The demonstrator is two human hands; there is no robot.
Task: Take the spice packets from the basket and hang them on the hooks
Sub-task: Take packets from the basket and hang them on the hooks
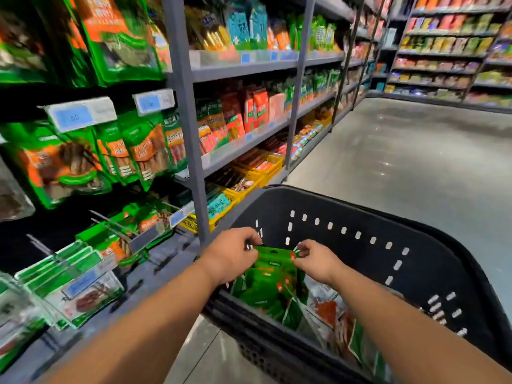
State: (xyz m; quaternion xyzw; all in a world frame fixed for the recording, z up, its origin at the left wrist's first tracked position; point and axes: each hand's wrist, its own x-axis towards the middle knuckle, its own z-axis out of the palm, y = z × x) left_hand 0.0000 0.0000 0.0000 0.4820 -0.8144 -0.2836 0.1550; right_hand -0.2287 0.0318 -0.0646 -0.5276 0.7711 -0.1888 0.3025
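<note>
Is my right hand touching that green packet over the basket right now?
Touching. The head view shows the right hand pinching the upper right corner of the green packet, with no gap visible.

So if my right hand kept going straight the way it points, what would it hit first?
Your right hand pinches the top packet. Straight on, up and left, it would probably meet your left hand at the packet's other corner, though depth is unclear.

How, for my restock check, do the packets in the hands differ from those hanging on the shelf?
The held packets sit bunched over the basket, pinched by left hand and right hand; the hung packets dangle below price tags. Held packets look mostly green; hung packets show orange labels. Both are green.
</note>
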